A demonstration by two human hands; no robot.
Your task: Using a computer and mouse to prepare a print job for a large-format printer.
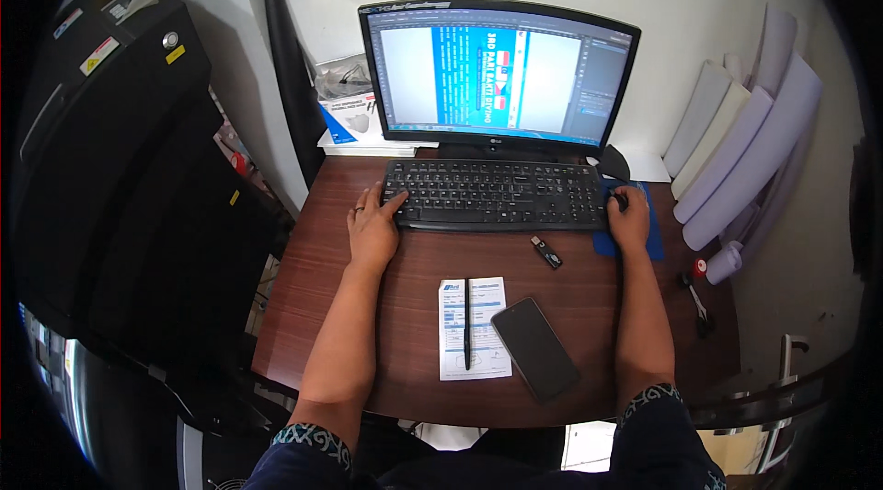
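Note:
A black keyboard lies before the monitor, whose screen shows a light blue design in an editing program. My left hand rests at the keyboard's left end, fingers apart, thumb on the keys. My right hand is closed over a dark mouse on a blue pad, right of the keyboard. Below the keyboard are a small USB stick, a printed paper slip with a black pen lying on it, and a dark phone.
The wooden desk holds scissors at its right, near rolls of pale paper. A box stands at the back left, beside a long black roll. A large black machine stands left of the desk.

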